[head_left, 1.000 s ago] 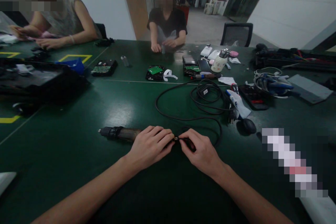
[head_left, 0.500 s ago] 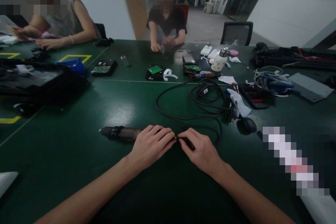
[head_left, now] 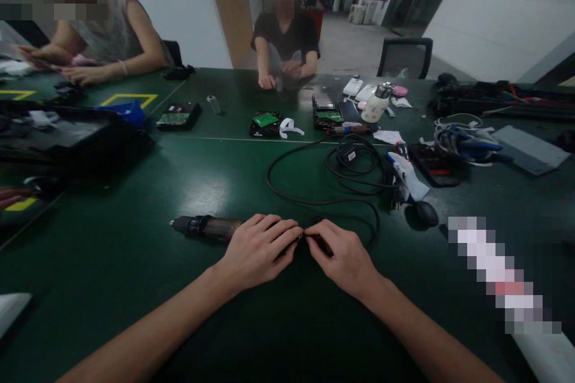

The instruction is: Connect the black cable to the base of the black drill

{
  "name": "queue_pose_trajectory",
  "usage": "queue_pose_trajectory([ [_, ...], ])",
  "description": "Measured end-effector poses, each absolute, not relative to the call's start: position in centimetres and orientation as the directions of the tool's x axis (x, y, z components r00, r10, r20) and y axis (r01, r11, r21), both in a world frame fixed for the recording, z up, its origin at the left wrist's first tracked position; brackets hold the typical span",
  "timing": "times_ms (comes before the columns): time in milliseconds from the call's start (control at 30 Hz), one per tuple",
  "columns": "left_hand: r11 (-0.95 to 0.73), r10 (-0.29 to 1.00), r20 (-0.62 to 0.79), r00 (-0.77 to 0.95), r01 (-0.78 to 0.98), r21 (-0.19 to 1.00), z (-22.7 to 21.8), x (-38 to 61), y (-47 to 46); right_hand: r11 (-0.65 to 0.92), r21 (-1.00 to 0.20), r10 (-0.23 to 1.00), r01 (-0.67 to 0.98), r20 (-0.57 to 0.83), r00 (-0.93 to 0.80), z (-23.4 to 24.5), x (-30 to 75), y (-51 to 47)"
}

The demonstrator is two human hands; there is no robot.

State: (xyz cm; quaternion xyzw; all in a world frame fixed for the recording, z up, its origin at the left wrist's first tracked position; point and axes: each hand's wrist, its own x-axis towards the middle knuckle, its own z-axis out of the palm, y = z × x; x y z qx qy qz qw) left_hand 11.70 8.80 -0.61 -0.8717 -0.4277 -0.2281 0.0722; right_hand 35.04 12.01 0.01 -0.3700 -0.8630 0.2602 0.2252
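Observation:
An electric screwdriver (head_left: 211, 228) lies on the green table, its bit pointing left. My left hand (head_left: 265, 245) is closed over its rear part, which the fingers hide. Close by on the right, my right hand (head_left: 341, 251) pinches the dark end of a cable between thumb and fingertips. That end meets or almost meets the screwdriver's tail; whether it sits inside cannot be made out. A black cable (head_left: 323, 202) runs from near my right hand into loose coils, with a black adapter (head_left: 353, 155) among them.
Opened drives with green boards (head_left: 266, 122) lie across the table. A second screwdriver (head_left: 354, 130), a bottle (head_left: 376, 105), a blower bulb (head_left: 424, 213) and a blue-and-white packet (head_left: 408, 176) are at the right. A black tray (head_left: 90, 137) stands left. Two people sit across the table.
My left fingertips have shifted slightly at the screwdriver's tail, and the gap to my right fingers looks smaller. Another person's hand has appeared at the left edge.

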Motion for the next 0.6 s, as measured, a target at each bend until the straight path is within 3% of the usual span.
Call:
queue_pose_trajectory([
  [600, -0.605, 0.719, 0.464, 0.518, 0.795, 0.05, -0.67, 11.72, 8.77, 0.615, -0.595, 0.744, 0.518, 0.219, -0.632, 0.3, 35.06, 12.03],
])
